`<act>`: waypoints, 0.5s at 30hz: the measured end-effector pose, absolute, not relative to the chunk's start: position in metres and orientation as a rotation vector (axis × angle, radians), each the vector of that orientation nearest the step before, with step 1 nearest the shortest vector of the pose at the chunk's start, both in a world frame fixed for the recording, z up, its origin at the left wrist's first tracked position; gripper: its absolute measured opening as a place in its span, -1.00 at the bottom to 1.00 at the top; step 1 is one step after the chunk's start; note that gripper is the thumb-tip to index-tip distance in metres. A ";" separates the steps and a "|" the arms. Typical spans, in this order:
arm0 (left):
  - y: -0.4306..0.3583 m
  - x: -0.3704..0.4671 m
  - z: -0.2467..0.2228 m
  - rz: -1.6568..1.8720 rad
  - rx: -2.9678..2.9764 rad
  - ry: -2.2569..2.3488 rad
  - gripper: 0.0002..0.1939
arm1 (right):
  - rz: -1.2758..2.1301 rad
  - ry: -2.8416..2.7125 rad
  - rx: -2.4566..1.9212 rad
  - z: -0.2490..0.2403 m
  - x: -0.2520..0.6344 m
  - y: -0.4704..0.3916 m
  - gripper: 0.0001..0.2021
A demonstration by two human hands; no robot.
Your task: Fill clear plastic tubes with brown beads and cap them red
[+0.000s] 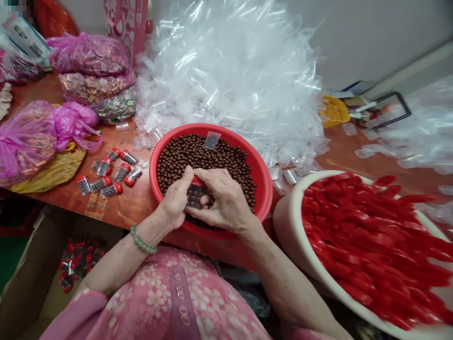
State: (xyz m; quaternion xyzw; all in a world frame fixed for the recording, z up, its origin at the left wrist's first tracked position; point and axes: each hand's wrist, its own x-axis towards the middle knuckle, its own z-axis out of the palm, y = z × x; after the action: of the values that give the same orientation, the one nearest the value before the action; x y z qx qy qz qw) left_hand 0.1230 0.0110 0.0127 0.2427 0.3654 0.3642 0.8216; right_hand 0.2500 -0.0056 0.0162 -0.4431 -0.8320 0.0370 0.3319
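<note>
Between my two hands, over the red basin (264,193), is a small clear plastic container (195,195) with a red cap and dark round balls inside. My left hand (177,197) is closed on its left side, thumb near the cap. From the right, my right hand (228,198) curls its fingers around the same container, partly hiding it. Brown balls (187,150) fill the basin below. A clear empty piece of plastic (212,140) lies on top of them near the far rim.
Several filled red-capped containers (122,173) lie on the table at left; more sit in a cardboard box (53,283) below. A white tub (288,222) of red plastic pieces (361,226) stands at right. Clear plastic pieces (230,66) are heaped behind. Pink bags (92,54) stand back left.
</note>
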 end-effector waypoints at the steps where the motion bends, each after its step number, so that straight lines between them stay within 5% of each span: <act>1: 0.009 0.119 0.012 0.801 0.547 0.796 -0.49 | 0.127 -2.168 -1.161 0.017 0.245 -0.008 -0.44; 7: -0.024 0.043 0.015 0.863 0.827 0.965 -0.44 | 0.459 -2.421 -0.984 0.033 0.233 -0.010 -0.28; 15: -0.108 -0.140 -0.040 0.697 1.025 1.974 -0.48 | 0.211 -1.930 -1.852 0.000 0.310 0.093 -0.73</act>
State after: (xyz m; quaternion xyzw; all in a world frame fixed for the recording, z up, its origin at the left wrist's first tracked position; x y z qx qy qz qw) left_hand -0.1398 -0.1079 -0.0399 0.4039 0.7783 0.2749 0.3943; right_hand 0.3098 0.0934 0.0004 -0.6723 -0.7003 0.0765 0.2273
